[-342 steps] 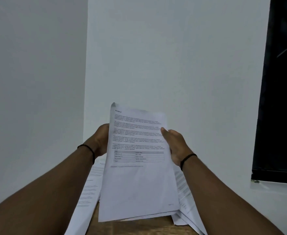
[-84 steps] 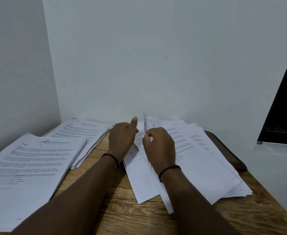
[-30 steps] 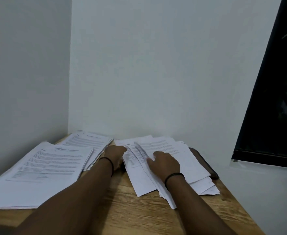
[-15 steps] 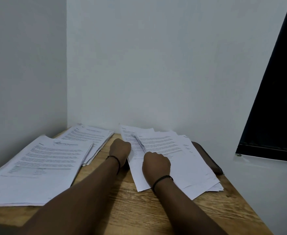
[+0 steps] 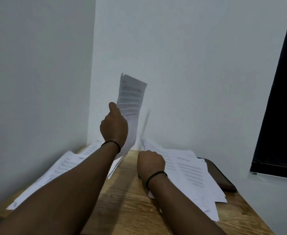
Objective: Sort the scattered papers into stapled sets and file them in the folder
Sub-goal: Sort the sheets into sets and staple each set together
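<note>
My left hand [image 5: 114,126] grips a printed sheet of paper [image 5: 131,102] and holds it upright above the table, thumb on its left edge. My right hand [image 5: 150,162] is curled on the left edge of the loose paper pile [image 5: 188,172] at the right; some sheets there are lifted and blurred. Whether its fingers pinch a sheet is hidden. A second paper stack [image 5: 61,168] lies at the left, partly behind my left forearm. A dark brown folder [image 5: 220,178] lies under the right pile's far side.
The wooden table [image 5: 127,197] stands in a corner between two white walls. A dark window frame [image 5: 281,102] fills the right edge. Bare wood shows between the two paper piles, under my forearms.
My left hand has risen from the table with a sheet taken from the right pile. My right hand stays at the pile's left edge. The camera has tilted up.
</note>
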